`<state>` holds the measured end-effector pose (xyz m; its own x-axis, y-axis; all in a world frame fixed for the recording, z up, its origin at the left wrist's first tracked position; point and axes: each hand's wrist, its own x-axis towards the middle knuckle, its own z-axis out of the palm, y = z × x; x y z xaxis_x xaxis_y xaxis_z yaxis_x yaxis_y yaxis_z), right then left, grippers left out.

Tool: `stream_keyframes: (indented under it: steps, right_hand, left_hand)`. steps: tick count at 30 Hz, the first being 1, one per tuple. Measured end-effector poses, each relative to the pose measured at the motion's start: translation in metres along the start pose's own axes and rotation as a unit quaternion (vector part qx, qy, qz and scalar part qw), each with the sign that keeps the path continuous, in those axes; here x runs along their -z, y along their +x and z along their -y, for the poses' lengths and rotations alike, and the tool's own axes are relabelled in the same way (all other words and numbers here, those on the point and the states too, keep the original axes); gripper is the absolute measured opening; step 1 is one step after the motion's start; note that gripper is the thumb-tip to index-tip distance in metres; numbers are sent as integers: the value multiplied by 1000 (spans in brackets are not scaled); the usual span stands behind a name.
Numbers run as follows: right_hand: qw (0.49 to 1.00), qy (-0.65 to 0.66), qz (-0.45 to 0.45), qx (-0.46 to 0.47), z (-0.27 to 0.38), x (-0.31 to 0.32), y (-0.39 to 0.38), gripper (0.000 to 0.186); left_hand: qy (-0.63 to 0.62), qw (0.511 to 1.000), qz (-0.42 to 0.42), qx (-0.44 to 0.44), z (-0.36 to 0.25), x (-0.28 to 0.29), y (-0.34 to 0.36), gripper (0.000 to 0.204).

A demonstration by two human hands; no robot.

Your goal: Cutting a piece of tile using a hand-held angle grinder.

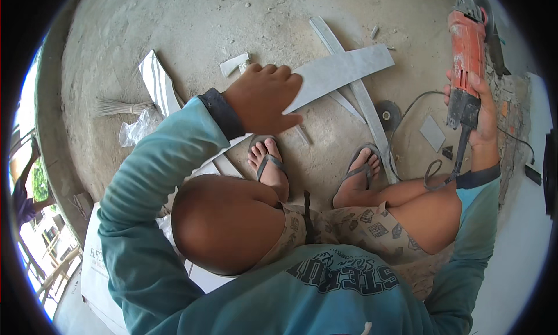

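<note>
My right hand [479, 111], at the right, is wrapped round the black rear end of a red angle grinder [466, 50]. The grinder points away from me, its disc and head at the top; a black cord hangs from its near end. My left hand [264, 99] is palm down at the left end of a long grey tile strip [346, 70], thumb spread from the fingers. The fingertips bend out of sight, and whether they touch the tile cannot be told. That tile lies across a long pale bar [363, 99] on the floor.
A black cutting disc [387, 115] and a small diamond-shaped tile piece [432, 132] lie right of my feet. White tile offcuts [158, 82], a stick bundle [122, 107] and clear plastic [141, 127] lie at left. The power cord [410, 108] loops over the dusty floor. A wall runs along the right.
</note>
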<state>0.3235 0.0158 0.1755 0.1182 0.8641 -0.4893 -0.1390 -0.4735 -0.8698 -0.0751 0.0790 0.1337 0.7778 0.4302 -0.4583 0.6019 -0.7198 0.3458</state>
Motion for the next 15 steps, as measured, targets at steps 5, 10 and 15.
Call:
stream_keyframes:
  steps: [5,10,15]
  right_hand:
    - [1000,21,-20,-11,-12,17,-9,65]
    - [1000,6,-9,-7,-15,4,-15,70]
    - [1000,-6,3,-17,-17,0,-13,70]
  left_hand:
    - [-27,969,-93,228,79,-198,-32,140]
    - [-135,904,-299,274,66,-238,-11,131]
    - [-165,903,-317,237,70,-231,-2,114]
